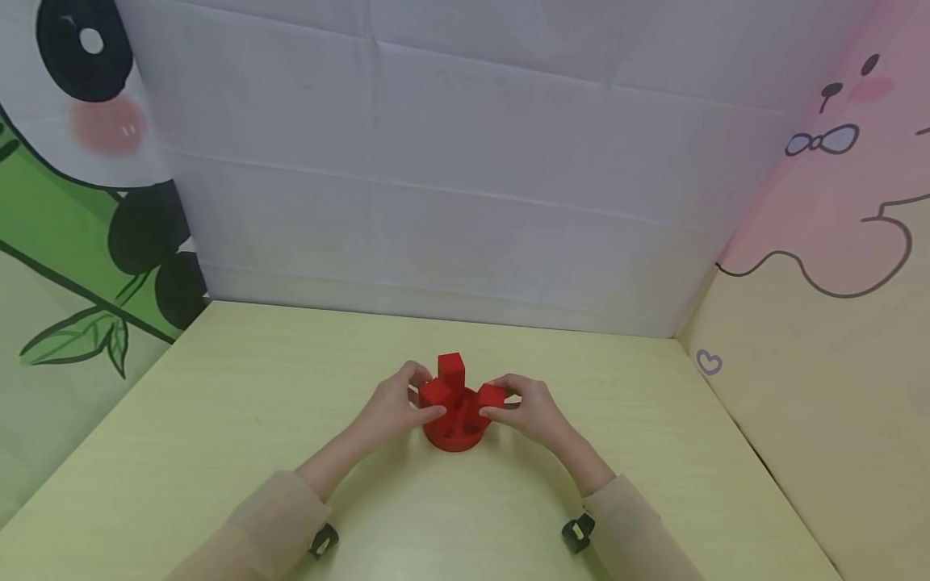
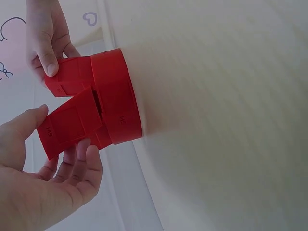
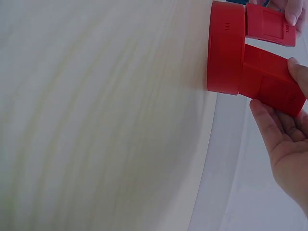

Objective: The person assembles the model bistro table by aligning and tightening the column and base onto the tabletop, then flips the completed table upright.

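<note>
A round red base (image 1: 454,443) stands on the table, its open top split by inner walls. My left hand (image 1: 392,407) pinches a red block (image 2: 72,122) between thumb and fingers at the base's left side. This block is tilted, its lower end right at the rim of the base. On the other side my right hand (image 1: 532,410) pinches a second red block (image 3: 270,79), which leans outward from the rim. A third red block (image 1: 451,369) rises upright at the back of the base, touched by neither hand. Small raised numbers mark the blocks and base.
The pale wooden table (image 1: 240,387) ends at a white cloth backdrop (image 1: 436,202). Cartoon-printed panels flank it, a green one (image 1: 58,218) on the left and a pink one (image 1: 857,202) on the right. Black wrist devices (image 1: 579,532) hang by the sleeves.
</note>
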The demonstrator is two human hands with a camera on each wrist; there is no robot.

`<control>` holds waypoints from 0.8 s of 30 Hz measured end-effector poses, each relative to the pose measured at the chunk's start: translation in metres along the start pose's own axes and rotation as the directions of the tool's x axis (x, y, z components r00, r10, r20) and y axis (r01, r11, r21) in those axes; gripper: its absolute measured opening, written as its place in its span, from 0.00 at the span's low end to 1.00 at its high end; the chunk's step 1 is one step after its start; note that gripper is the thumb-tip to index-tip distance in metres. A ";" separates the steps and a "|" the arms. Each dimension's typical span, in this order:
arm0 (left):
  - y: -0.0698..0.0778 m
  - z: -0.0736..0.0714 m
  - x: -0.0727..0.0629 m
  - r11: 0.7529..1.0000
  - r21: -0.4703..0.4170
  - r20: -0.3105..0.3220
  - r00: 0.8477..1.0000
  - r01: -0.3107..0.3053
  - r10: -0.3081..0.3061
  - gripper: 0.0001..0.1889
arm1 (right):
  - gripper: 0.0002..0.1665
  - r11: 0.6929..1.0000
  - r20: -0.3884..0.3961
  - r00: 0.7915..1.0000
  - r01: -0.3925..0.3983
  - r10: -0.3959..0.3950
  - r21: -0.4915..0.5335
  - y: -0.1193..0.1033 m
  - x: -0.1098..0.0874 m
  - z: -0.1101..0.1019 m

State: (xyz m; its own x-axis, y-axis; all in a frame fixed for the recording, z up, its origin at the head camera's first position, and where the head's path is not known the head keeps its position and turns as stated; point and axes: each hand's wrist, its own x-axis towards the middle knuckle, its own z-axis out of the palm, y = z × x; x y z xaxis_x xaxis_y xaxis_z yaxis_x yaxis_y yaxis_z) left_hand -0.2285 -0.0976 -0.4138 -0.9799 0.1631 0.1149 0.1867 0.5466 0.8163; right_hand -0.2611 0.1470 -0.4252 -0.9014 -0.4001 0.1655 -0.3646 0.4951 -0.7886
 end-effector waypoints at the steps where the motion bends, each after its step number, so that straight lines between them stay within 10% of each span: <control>1: 0.000 0.000 0.001 1.000 0.006 0.009 1.000 -0.015 0.014 0.23 | 0.24 1.000 0.000 1.000 -0.001 0.001 0.004 0.000 0.000 0.000; 16: 0.001 -0.001 0.009 0.985 0.026 0.167 0.972 -0.172 0.165 0.23 | 0.23 1.000 0.011 1.000 0.009 -0.009 0.004 -0.001 0.000 -0.001; 24: 0.001 0.000 0.007 0.987 0.046 0.125 0.982 -0.151 0.144 0.25 | 0.23 1.000 0.013 1.000 -0.001 0.001 0.006 -0.001 -0.001 -0.001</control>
State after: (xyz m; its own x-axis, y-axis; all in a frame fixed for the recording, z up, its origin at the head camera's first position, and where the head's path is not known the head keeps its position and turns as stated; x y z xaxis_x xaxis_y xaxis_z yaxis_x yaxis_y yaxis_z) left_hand -0.2347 -0.0958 -0.4119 -0.9263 0.3413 0.1600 0.3355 0.5531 0.7626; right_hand -0.2603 0.1475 -0.4236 -0.8988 -0.4093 0.1569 -0.3618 0.4908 -0.7926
